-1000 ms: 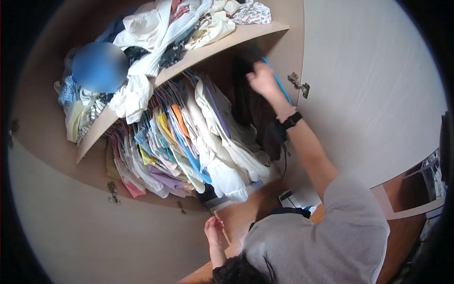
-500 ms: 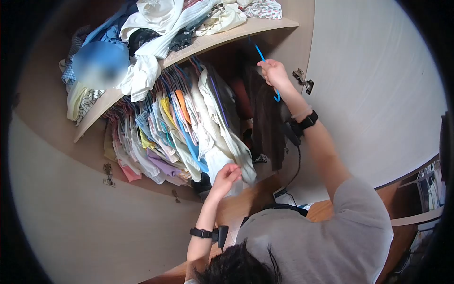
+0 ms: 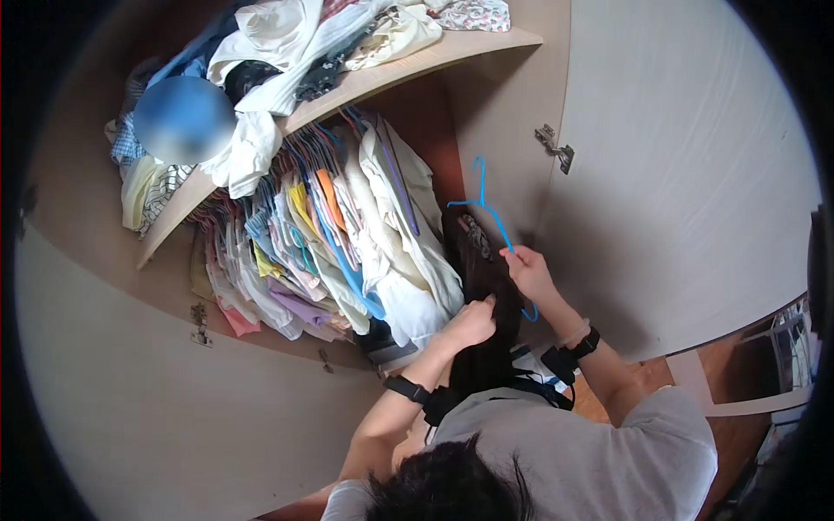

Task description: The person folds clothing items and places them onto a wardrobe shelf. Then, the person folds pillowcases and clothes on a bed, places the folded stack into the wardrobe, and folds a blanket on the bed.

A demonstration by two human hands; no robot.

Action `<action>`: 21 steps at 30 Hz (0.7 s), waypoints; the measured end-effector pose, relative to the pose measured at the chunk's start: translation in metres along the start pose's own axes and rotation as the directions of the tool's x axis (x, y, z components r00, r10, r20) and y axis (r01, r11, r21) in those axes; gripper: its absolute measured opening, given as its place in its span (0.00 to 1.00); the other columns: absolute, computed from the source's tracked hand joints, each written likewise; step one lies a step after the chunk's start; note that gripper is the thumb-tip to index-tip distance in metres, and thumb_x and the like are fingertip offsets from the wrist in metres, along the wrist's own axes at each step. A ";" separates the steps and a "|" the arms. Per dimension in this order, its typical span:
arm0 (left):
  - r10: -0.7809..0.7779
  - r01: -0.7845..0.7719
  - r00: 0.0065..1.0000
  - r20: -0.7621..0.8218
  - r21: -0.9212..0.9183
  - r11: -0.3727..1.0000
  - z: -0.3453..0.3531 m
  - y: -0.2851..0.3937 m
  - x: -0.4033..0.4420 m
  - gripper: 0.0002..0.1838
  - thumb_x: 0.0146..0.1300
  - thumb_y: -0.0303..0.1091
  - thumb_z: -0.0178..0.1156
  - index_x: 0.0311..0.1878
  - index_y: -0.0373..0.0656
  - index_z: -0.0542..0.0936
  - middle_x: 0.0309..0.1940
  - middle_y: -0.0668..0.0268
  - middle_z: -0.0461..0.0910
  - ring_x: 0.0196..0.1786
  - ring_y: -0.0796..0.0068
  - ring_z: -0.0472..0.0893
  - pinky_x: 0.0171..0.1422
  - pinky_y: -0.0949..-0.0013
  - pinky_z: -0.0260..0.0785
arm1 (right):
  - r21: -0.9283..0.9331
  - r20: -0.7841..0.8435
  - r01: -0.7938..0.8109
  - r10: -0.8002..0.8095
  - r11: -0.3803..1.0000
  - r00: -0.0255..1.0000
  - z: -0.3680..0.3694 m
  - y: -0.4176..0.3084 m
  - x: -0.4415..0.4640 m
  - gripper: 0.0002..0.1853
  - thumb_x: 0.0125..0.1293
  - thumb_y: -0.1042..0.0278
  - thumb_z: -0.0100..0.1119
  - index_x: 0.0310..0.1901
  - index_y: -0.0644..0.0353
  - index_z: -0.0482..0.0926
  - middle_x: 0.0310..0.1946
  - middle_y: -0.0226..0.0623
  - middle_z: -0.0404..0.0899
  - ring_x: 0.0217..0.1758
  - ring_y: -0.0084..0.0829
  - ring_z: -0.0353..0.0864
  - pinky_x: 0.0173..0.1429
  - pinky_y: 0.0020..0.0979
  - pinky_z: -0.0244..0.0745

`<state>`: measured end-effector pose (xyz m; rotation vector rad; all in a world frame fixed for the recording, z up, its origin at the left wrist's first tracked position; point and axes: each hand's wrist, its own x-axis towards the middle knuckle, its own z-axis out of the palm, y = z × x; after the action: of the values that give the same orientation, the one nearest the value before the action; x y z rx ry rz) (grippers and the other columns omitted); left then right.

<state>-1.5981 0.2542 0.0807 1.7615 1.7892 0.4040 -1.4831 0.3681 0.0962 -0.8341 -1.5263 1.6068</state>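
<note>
My right hand (image 3: 528, 273) is closed on a bright blue hanger (image 3: 483, 205), whose hook points up in front of the wardrobe's side panel. Dark brown clothing (image 3: 482, 347) hangs below the hanger and down toward my body. My left hand (image 3: 474, 324) is closed on the dark clothing, left of and lower than my right hand. A patterned patch shows near the top of the dark cloth. How the cloth sits on the hanger is partly hidden. Just to the left hang white garments (image 3: 408, 295) on the wardrobe rail.
Many coloured clothes (image 3: 300, 252) hang packed under a shelf (image 3: 469, 45) heaped with loose clothes (image 3: 278, 35). Open doors stand at the right (image 3: 686, 174) and lower left (image 3: 165, 373). A dark box (image 3: 382, 347) lies beneath the white garments.
The blue hanger and dark clothing have come out of the wardrobe, down toward my body, with my right hand. My left hand has moved right and taken hold of the dark clothing.
</note>
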 end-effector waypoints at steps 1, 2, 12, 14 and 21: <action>0.020 -0.020 0.999 0.051 -0.006 1.000 0.006 -0.005 0.000 0.27 0.51 0.26 0.49 0.57 0.27 0.62 0.34 0.36 0.74 0.43 0.42 0.75 0.49 0.53 0.68 | -0.009 0.008 -0.007 0.007 1.000 1.000 -0.005 0.013 -0.005 0.09 0.64 0.67 0.52 0.35 0.64 0.77 0.15 0.18 0.62 0.18 0.12 0.58 0.21 0.20 0.54; 0.029 -0.027 0.992 0.123 -0.011 1.000 0.007 -0.006 -0.001 0.28 0.51 0.25 0.46 0.58 0.27 0.62 0.35 0.36 0.75 0.44 0.44 0.76 0.49 0.54 0.68 | -0.066 0.027 -0.049 0.051 0.997 0.998 -0.005 0.021 -0.006 0.09 0.66 0.68 0.50 0.41 0.64 0.76 0.14 0.17 0.60 0.16 0.10 0.55 0.20 0.18 0.51; -0.057 0.033 0.992 -0.112 -0.205 0.978 -0.010 -0.023 -0.009 0.17 0.63 0.40 0.50 0.40 0.33 0.74 0.37 0.44 0.75 0.44 0.46 0.74 0.47 0.56 0.66 | -0.481 0.086 0.207 -0.189 0.852 0.978 -0.030 0.078 0.007 0.10 0.62 0.68 0.49 0.34 0.68 0.74 0.19 0.50 0.73 0.23 0.43 0.74 0.29 0.38 0.67; -0.262 0.113 0.921 -0.288 -0.444 0.889 -0.014 -0.027 -0.002 0.17 0.64 0.40 0.49 0.43 0.32 0.73 0.37 0.45 0.75 0.43 0.49 0.74 0.48 0.64 0.65 | -0.595 0.030 0.095 -0.097 0.798 0.995 -0.030 0.102 -0.005 0.10 0.62 0.67 0.50 0.36 0.67 0.75 0.24 0.53 0.75 0.30 0.47 0.77 0.35 0.41 0.69; -0.334 -0.228 0.868 -0.368 -0.892 0.391 -0.073 0.014 -0.011 0.10 0.63 0.32 0.51 0.38 0.33 0.75 0.30 0.72 0.76 0.34 0.86 0.70 0.41 0.81 0.61 | -0.733 0.177 0.016 0.168 0.681 0.970 -0.075 0.236 -0.052 0.12 0.59 0.65 0.52 0.33 0.68 0.77 0.27 0.57 0.76 0.33 0.54 0.77 0.35 0.46 0.69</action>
<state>-1.6312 0.2577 0.1484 0.7531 1.3643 1.6196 -1.4125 0.3599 -0.1462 -1.1667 -2.4063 1.1340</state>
